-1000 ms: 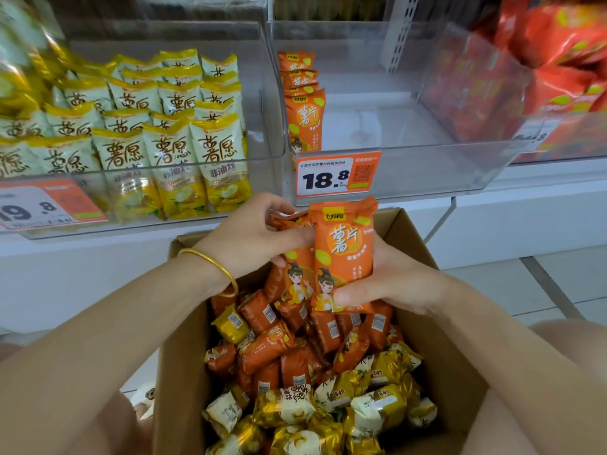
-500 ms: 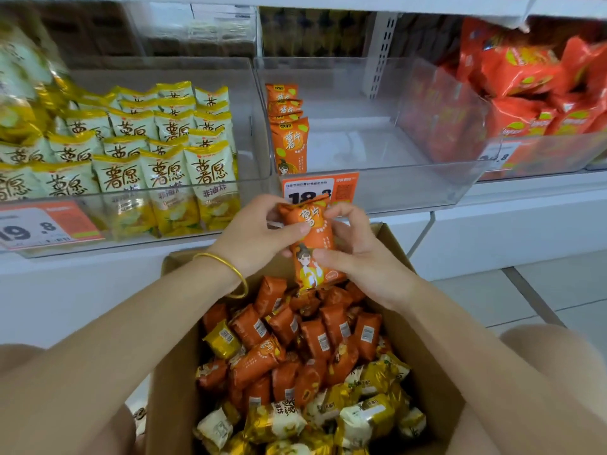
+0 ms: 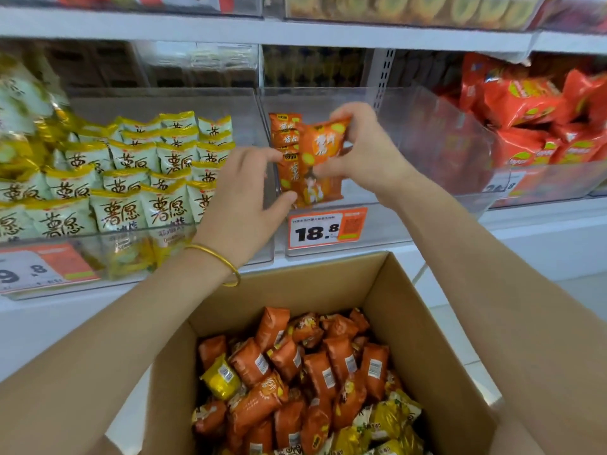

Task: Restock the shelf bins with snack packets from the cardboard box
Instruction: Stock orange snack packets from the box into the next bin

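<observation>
While below orange packets point(image 3: 323, 149) — tag point(image 3: 315, 233) "18.8"

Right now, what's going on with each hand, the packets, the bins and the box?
Right hand: grips an orange packet, tilted.
Left hand: holds the front packet of the orange row upright.
Middle bin: mostly unfilled, one row at its left wall.
Left bin: packed with yellow packets.
Cardboard box: open, holding mixed packets.

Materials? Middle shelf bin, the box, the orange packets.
Shelf bin: clear rigid plastic, probably acrylic; see-through with glossy reflections. Box: cardboard, likely corrugated; matte brown, folded flaps. Orange packets: thin printed plastic film, slightly shiny, crimped ends; any foil lining cannot be seen.
</observation>
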`<state>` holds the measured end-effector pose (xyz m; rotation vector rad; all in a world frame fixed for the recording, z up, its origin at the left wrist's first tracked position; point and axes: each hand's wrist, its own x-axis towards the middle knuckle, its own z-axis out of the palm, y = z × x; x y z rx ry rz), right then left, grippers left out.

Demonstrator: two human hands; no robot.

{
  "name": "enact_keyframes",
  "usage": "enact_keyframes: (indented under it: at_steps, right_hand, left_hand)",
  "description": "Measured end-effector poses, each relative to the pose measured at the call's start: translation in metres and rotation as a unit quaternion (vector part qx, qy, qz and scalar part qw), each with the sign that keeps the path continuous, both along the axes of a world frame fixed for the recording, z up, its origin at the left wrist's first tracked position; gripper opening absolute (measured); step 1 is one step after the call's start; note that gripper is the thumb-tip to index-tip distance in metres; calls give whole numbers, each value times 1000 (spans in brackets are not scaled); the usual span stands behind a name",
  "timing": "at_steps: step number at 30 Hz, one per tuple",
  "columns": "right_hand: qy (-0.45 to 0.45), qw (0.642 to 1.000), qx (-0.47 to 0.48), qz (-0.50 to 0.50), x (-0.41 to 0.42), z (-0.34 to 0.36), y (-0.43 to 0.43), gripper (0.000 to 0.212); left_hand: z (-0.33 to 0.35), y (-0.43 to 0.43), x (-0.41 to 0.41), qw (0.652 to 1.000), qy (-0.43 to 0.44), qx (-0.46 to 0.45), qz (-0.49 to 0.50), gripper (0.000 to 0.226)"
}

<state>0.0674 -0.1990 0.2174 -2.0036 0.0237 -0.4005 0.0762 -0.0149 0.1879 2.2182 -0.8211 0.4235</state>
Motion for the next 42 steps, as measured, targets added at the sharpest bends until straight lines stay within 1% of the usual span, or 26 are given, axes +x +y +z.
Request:
enact_keyframes:
  at_steps: [2,5,7,9,11,13,14,16,18,19,20,21,22,23,24,25,27,29,30,33,34,35,36,38,40,42]
  right_hand:
    - [67,994,-86,10,9,-11,8,69]
    - [108,974,-197,2,22,-25,18,65]
    - [130,964,-232,-4,29,-29,22,65]
    - [164,955,-247,2,31,-27,22,67]
    - [188,950,-248,11,25,-21,21,68]
    - [182,958,-223,6,11,-9,18,65]
    - [154,964,-216,-7,0,-3,18,62]
    - [57,977,-198,-53,-32,6,19,52]
    - [-40,987,-133,-84,-74,3,25,36]
    - [-54,990,-105,-78,-92,-7,27,29]
    - [-32,993,-96,-60,-107,-23,28,24]
    - [30,993,-111,-33,-116,-43,27,19]
    - [117,983,-139,-1,-120,-67,26,14]
    - [203,964,-167,25,-120,-92,23,10]
    - [271,944,-185,43,-118,-120,19,8]
    - [317,926,-197,52,-114,-148,16,7]
    - [367,900,-231,53,-109,-198,12,10]
    - [400,870,-281,67,-109,-238,13,24]
    - [423,844,-318,88,-111,-254,14,33]
    - [502,740,-423,149,-126,-287,21,54]
    - [508,715,-454,155,-132,-294,23,56]
    - [502,700,-485,151,-136,-299,25,56]
    - [493,692,-509,143,-138,-301,26,55]
    - [481,688,-529,126,-139,-303,27,55]
    - [487,702,-509,107,-138,-296,27,57]
    - [492,727,-467,107,-134,-281,28,59]
  left_hand:
    - [-4,-1,2,1000,10,4,-5,49]
    - [-5,-3,3,1000,17,-8,4,49]
    - [-5,-3,3,1000,15,-7,0,49]
    - [-5,-2,1,1000,14,-4,-5,49]
    - [-6,0,-1,1000,4,3,-6,48]
    - [-8,4,-4,1000,-26,7,1,45]
    - [-9,7,-8,999,-49,5,4,43]
    - [-8,14,-19,996,-84,-4,3,35]
    - [-11,21,-34,997,-78,-4,-21,28]
    - [-16,25,-43,997,-58,5,-42,25]
    - [-23,28,-52,997,-29,19,-63,22]
    - [-32,30,-61,996,7,37,-80,20]
    - [-41,32,-68,993,44,60,-94,18]
    - [-51,34,-75,988,73,88,-104,17]
    - [-60,35,-81,983,91,117,-110,17]
    - [-67,36,-83,978,102,143,-114,16]
    - [-76,37,-85,969,129,177,-113,15]
    - [-79,39,-85,964,150,194,-108,15]
    - [-79,39,-84,961,154,203,-106,15]
    - [-81,43,-83,956,161,223,-105,14]
    - [-82,43,-83,955,161,225,-107,14]
    - [-83,43,-83,954,160,227,-112,14]
    - [-83,43,-83,952,160,232,-119,14]
    - [-85,42,-82,947,162,244,-128,14]
    - [-86,40,-81,945,161,253,-129,14]
    - [-86,38,-80,944,161,255,-131,13]
